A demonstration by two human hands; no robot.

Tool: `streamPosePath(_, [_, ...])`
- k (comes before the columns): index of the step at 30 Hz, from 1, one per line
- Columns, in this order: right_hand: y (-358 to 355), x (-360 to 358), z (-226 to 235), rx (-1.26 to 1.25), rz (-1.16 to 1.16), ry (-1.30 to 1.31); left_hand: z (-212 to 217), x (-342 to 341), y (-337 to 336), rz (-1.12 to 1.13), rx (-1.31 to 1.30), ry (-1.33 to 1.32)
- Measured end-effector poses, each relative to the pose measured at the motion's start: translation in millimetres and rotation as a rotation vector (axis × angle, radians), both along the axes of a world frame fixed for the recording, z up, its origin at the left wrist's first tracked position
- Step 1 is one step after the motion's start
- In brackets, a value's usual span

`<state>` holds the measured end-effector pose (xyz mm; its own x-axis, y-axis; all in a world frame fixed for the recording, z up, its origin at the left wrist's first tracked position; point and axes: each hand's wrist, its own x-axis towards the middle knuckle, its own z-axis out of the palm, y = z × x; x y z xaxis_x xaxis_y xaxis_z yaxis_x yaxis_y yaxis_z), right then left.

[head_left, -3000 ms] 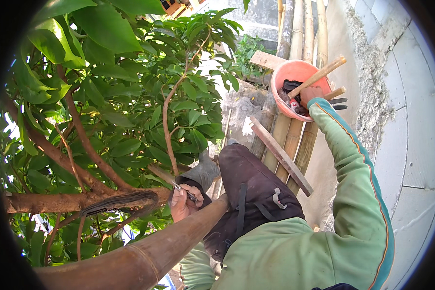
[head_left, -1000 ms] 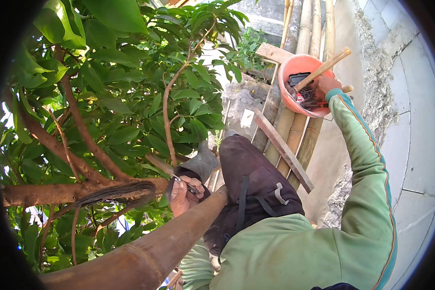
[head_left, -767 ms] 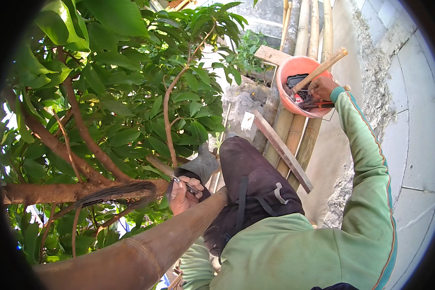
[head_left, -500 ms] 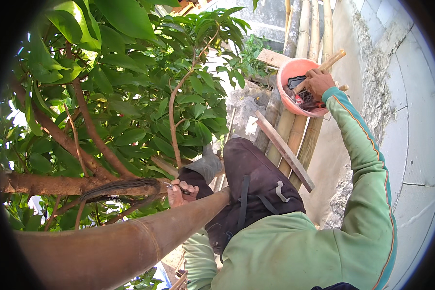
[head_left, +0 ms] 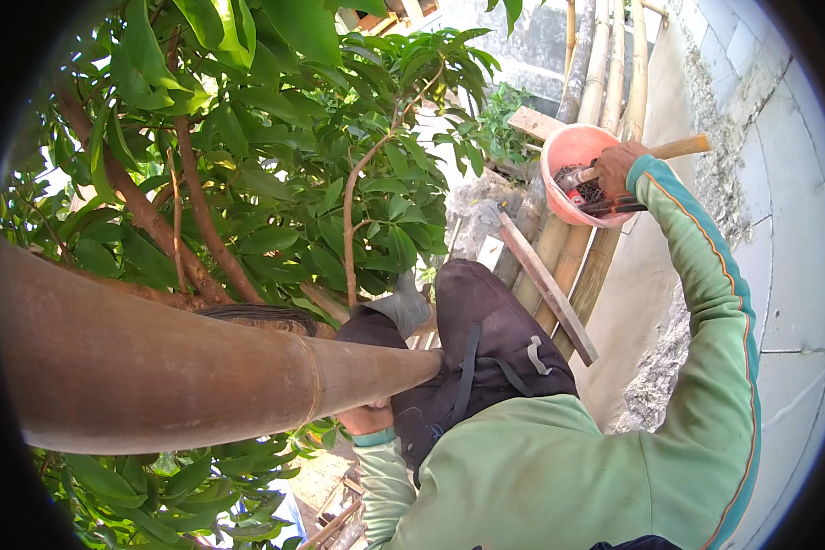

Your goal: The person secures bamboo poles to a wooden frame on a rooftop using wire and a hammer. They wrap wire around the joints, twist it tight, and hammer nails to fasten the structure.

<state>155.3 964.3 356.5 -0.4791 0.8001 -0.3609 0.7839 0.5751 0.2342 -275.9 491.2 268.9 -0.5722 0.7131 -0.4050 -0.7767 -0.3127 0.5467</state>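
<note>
My right hand (head_left: 620,165) is closed around a wooden-handled tool (head_left: 683,147) at the right rim of a pink bucket (head_left: 559,197). The handle sticks out to the right, and a grey metal end points into the bucket. Inside lie a tangle of thin dark pieces like nails (head_left: 591,191), a small red item (head_left: 575,197) and a dark long-handled thing (head_left: 610,207). Behind a thick bamboo pole (head_left: 202,367), my left hand (head_left: 367,419) shows only its back and wrist; the pole hides its fingers. A bundle of dark strands (head_left: 261,314) lies along a branch beyond the pole.
Several bamboo poles (head_left: 614,69) run under the bucket, with a wooden plank (head_left: 545,289) slanting across them. A leafy tree (head_left: 284,165) fills the left. A pale block wall (head_left: 788,275) stands at the right. My bent knee (head_left: 467,293) is in the middle.
The wooden-handled tool has turned and been drawn further out to the right. The view has shifted, and the bamboo pole now covers my left hand's fingers, which showed before.
</note>
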Motion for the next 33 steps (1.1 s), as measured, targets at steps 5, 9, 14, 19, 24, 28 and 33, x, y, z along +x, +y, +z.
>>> streamPosePath(5, [8.8,52.1,38.9,0.086,0.626,0.267,-24.2,10.8,-14.0,-0.136,0.127,-0.126])
streamPosePath(9, [-52.1,50.1,71.8,-0.338,-0.085,0.879,-4.3,36.4,-17.8,-0.125,0.119,-0.052])
streamPosePath(14, [-152.6,0.5,90.0,-0.62,-0.105,0.893,4.9,57.0,-34.4,-0.203,0.115,-0.036])
streamPosePath(19, [-234.8,-85.6,76.6,-0.928,0.198,0.518,13.1,76.8,-57.5,-0.292,0.142,0.251])
streamPosePath(24, [-288.0,-149.9,59.8,-0.949,0.52,0.32,77.1,101.9,-107.6,-0.117,0.111,0.955])
streamPosePath(28, [-336.1,-197.9,70.4,-0.991,0.578,0.369,102.1,112.1,-147.8,0.105,0.122,0.903])
streamPosePath(33, [-383.0,-251.7,43.4,-1.034,0.767,0.554,78.3,126.4,-178.8,0.275,-0.173,0.949])
